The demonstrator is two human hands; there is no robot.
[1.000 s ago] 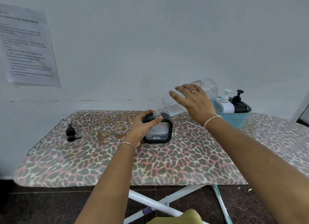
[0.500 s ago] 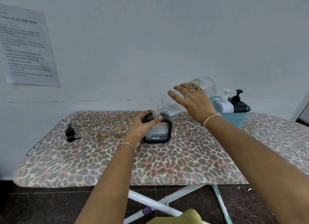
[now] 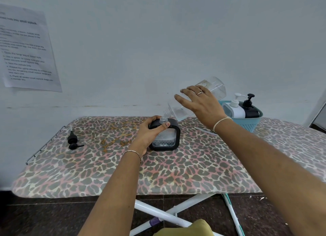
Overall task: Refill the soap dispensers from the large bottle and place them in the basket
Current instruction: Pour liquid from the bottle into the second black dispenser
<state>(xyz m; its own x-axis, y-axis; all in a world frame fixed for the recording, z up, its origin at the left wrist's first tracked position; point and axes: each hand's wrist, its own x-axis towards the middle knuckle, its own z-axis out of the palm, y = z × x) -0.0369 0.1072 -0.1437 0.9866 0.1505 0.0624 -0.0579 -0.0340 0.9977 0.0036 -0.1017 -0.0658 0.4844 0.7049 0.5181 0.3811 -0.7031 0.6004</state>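
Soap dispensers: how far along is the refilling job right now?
Done: a white dispenser and a black dispenser, pumps on, stand in the basket. In hand: the left hand grips the square dispenser on the board while the right hand tilts the large bottle, its mouth at the open neck. Left: finish filling, screw on the pump lying at the board's left end, then basket it.

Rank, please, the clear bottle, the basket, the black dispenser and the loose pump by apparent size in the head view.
1. clear bottle
2. basket and black dispenser: alike; the basket is farther and partly hidden, so unranked
3. loose pump
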